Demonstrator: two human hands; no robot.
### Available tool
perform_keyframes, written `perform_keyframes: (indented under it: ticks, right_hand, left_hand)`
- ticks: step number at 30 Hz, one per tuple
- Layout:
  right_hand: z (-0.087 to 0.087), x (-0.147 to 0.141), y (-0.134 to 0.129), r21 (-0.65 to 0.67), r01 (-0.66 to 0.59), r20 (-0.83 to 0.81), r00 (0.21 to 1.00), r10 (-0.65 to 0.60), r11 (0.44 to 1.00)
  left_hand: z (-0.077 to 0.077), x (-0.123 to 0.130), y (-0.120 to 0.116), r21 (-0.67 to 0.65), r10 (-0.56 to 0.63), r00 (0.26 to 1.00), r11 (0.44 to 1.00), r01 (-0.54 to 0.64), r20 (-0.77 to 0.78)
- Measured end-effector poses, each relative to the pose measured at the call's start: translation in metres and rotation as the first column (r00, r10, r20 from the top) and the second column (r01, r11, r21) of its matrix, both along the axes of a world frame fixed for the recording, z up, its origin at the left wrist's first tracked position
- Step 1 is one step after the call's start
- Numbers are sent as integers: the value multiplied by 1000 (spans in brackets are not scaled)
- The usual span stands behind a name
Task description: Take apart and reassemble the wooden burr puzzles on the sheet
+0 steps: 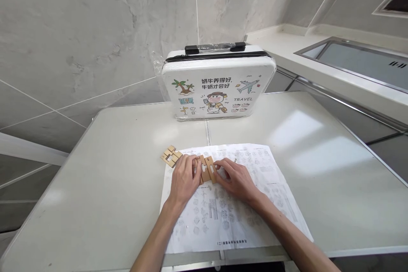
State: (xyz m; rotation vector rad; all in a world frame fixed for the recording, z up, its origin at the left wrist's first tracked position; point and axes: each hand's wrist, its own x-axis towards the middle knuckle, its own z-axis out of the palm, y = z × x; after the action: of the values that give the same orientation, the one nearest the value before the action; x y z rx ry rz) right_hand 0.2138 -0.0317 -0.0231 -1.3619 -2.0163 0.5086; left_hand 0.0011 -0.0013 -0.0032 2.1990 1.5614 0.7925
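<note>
Wooden pieces [206,176], right hand [235,177] pinching one edge, left hand [184,177] apparently grasping others, printed sheet [231,227] beneath

Bright, cool light lays white glare across the right of the table [321,191] and pale reflections high on the glossy wall [159,21], the wooden pieces [206,175] reasonably clear, the paper sheet's [255,231] fine print blurred, the edges wide-angle stretched

Pieces [207,176] — matt wood; table [95,170] — glossy.
</note>
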Motion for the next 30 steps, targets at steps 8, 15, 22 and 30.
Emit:
perform_keyframes:
  ticks: [8,15,22,30]
  right_hand:
    - [1,2,-2,-46,-107,-27,994,106,993]
    - [1,2,-2,-55,-139,-6,990,139,989]
    - [3,1,-2,-93,-119,-28,993,117,989]
    - [2,2,-1,-137,-109,-50,993,103,985]
  left_hand:
    - [9,-2,-3,3,-284,956,959,285,-79]
    - [6,-7,2,101,-258,953,956,276,-158]
    - [3,-11,7,174,-146,977,970,173,-155]
    - [1,-9,8,261,-29,993,964,57,-111]
